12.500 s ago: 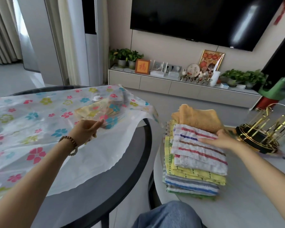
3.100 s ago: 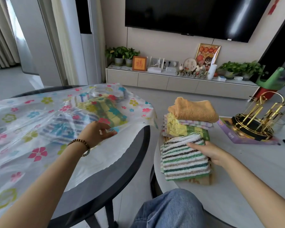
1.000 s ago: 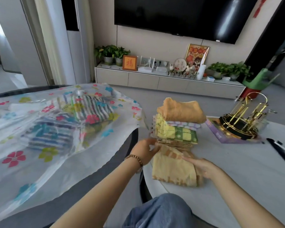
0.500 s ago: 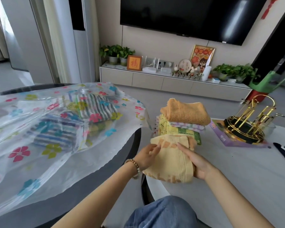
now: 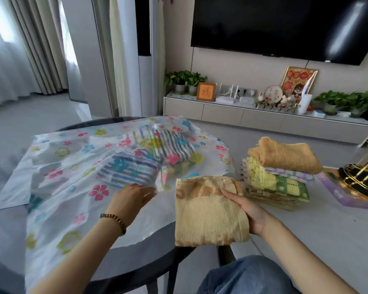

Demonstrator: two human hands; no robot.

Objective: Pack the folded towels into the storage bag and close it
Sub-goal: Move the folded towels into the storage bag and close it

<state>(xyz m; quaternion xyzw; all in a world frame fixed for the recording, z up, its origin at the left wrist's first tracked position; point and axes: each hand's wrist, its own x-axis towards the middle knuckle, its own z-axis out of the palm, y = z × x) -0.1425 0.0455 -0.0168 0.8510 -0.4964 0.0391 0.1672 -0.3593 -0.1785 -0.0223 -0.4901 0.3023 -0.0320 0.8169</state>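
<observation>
From the head camera, the storage bag [image 5: 72,187] is a wide sheet of thin, translucent plastic film printed with pink, blue and yellow flowers. It lies crumpled and glossy over a dark round table [image 5: 136,262] with a black rim. Inside the bag, toward its far right corner, sit folded striped towels [image 5: 132,168]. Their blue, grey and green bands are softened by the film, so their number is hard to make out.

The left hand [image 5: 132,198], with a brown bead bracelet [image 5: 114,221] at the wrist, rests at the bag's near right edge. Its fingers are bent and the tips blur into the film, so I cannot tell whether they pinch the plastic or only press on it.

Just right of the bag, the right hand [image 5: 249,211] grips a folded yellow towel [image 5: 206,211], a nubby terry rectangle with faded orange marks. The fingers lie curled over its top right edge and the thumb is hidden beneath. The towel overlaps the bag's right edge.

Further right of the bag stands a stack of folded towels [image 5: 278,179] on a pale grey table [image 5: 317,240]. A plush orange towel [image 5: 285,154] tops it, above lilac check, yellow and green layers.

Beyond the stack, well apart from the bag, a gold wire rack [image 5: 361,177] sits on a purple box [image 5: 338,194], both cut off by the frame
</observation>
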